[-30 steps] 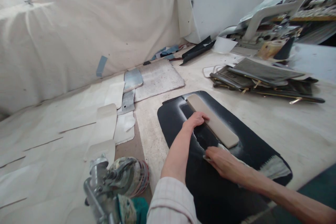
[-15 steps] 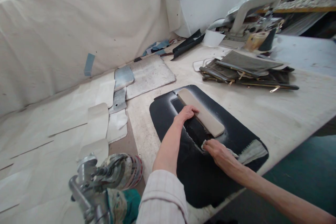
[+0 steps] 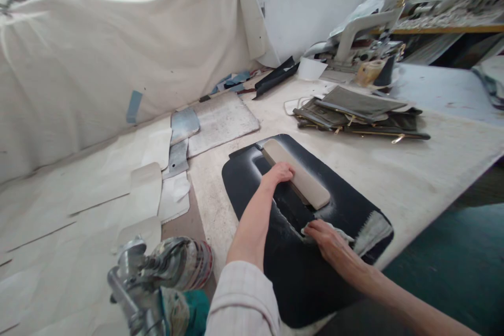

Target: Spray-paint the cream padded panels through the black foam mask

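A rounded black panel [image 3: 307,278] lies on the table, with a dark slot [image 3: 289,205] sunk into its middle. Along the far side of the slot rests a long beige strip [image 3: 303,178], stiff-looking, with pale dusty marks around it. My left hand [image 3: 280,172] is closed at the strip's near edge, thumb and fingertips against it. Lower down, my right hand [image 3: 325,236] pinches a crumpled whitish cloth [image 3: 343,235] at the slot's near end; part of the cloth is hidden under the hand. A frayed pale patch [image 3: 373,232] shows at the panel's right corner.
Metal spray gun [image 3: 132,273] and a grimy can [image 3: 192,262] stand at lower left. Beige sheets [image 3: 98,189] cover the left side. Dark zippered pieces [image 3: 362,107] are piled at right, before a sewing machine [image 3: 354,37]. A draped cloth [image 3: 118,52] hangs behind.
The view has tilted up a little. My right hand, with the cloth, has shifted slightly along the slot, away from the strip's end. My left hand stays at the strip.
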Action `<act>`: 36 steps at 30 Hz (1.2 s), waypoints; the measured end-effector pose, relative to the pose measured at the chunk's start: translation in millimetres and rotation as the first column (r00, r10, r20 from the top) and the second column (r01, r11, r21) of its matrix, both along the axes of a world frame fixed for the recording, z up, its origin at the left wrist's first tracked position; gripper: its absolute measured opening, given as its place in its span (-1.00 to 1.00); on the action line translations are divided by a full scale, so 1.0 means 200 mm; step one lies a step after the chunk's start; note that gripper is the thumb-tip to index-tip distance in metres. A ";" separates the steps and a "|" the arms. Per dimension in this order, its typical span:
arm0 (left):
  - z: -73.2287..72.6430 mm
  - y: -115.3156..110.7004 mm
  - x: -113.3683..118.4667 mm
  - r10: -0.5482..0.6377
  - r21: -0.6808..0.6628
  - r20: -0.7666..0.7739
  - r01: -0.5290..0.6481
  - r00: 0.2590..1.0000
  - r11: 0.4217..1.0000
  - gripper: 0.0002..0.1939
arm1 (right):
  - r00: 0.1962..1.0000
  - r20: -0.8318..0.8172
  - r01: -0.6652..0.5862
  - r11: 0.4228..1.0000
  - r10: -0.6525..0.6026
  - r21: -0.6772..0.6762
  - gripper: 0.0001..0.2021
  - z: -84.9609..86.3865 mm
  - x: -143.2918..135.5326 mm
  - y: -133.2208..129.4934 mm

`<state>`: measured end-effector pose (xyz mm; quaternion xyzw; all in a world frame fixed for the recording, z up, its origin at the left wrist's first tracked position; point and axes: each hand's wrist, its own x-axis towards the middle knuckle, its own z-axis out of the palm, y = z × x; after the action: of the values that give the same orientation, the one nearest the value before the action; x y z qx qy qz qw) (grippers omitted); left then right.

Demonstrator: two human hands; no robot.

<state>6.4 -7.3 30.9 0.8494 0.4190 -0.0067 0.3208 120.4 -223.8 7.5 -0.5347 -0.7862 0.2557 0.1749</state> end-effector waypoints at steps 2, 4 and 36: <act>0.06 -0.02 0.03 -0.012 0.035 0.007 0.011 1.000 0.999 -0.82 | 1.000 0.008 0.018 1.000 -0.019 0.022 -0.65 0.01 -0.04 0.05; 0.13 -0.05 0.04 -0.004 0.096 0.041 0.000 0.999 0.995 -0.73 | 0.999 0.010 0.041 0.998 -0.042 0.042 -0.65 0.00 -0.05 0.08; -0.08 -0.54 -0.13 0.193 0.378 -0.156 -0.122 0.969 0.918 -0.80 | 0.979 0.080 -0.195 0.979 0.190 0.060 -0.70 0.04 0.04 0.05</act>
<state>-19.5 -116.1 15.6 0.8530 0.5088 0.0162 0.1152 128.9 -213.9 16.1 -0.4590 -0.8484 0.2248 0.1380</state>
